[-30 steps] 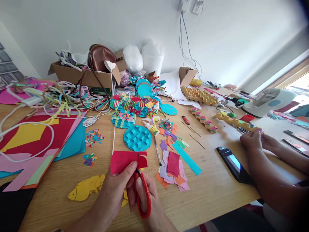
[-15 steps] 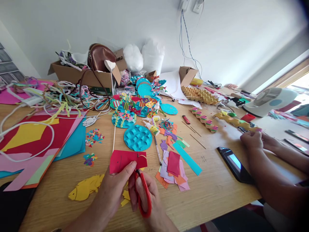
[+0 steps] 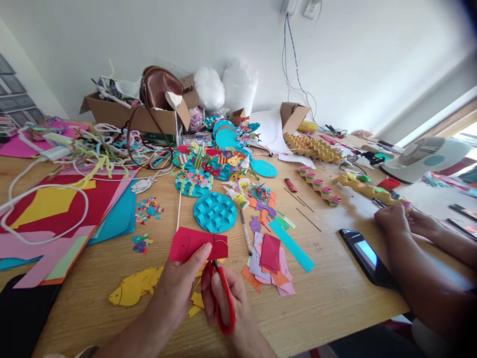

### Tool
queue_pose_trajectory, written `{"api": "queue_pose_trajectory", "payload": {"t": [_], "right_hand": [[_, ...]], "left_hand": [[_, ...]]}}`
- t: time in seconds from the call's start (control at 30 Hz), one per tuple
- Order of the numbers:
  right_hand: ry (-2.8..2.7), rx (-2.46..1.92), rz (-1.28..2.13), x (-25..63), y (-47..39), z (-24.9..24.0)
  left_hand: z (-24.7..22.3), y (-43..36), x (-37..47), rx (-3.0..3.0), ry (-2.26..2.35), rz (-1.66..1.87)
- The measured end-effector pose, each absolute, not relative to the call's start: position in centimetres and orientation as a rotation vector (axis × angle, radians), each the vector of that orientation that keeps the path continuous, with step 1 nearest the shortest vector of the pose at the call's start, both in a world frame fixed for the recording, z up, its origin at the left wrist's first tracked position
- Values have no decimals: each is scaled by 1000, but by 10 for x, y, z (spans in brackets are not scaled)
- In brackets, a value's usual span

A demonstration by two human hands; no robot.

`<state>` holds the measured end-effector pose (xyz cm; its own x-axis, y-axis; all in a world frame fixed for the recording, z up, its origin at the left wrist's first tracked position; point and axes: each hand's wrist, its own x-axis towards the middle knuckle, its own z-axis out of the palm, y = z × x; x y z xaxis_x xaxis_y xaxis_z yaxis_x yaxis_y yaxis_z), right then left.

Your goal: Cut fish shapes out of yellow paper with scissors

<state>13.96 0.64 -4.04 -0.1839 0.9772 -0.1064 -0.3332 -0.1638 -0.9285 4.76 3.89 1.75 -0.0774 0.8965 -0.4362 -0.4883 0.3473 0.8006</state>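
My left hand [image 3: 182,278] is closed on a piece of red paper [image 3: 194,243], thumb on top, with thin dark pencil lines drawn on it. My right hand [image 3: 233,298] grips red-handled scissors [image 3: 228,306], whose blades reach up to the paper's lower edge; how far they part is hidden. Left of my hands lie yellow paper fish [image 3: 130,289], stacked in a fanned pile. Yellow paper scraps [image 3: 197,301] lie beneath my hands. Just beyond the red paper rests a blue woven paper disc [image 3: 215,212].
A pile of paper scraps [image 3: 270,253] lies to the right, near a pen [image 3: 246,232] and a glue bottle [image 3: 238,198]. Coloured sheets [image 3: 74,214] cover the left side. A phone [image 3: 365,256] lies near another person's hands [image 3: 395,219]. A cardboard box [image 3: 130,117] stands behind.
The whole view has shifted slightly to the right. My hands hold the red paper and scissors much as before, the paper tilted a little differently.
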Motion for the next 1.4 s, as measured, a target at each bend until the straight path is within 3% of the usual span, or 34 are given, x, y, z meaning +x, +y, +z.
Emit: {"api": "queue_pose_trajectory", "payload": {"t": [0.63, 1.4], "right_hand": [[-1071, -980, 1667, 154, 6, -38], [-1205, -1097, 1689, 175, 4, -21]], "left_hand": [[17, 50, 41, 604, 1004, 1250], [22, 54, 28, 846, 1036, 1055]]}}
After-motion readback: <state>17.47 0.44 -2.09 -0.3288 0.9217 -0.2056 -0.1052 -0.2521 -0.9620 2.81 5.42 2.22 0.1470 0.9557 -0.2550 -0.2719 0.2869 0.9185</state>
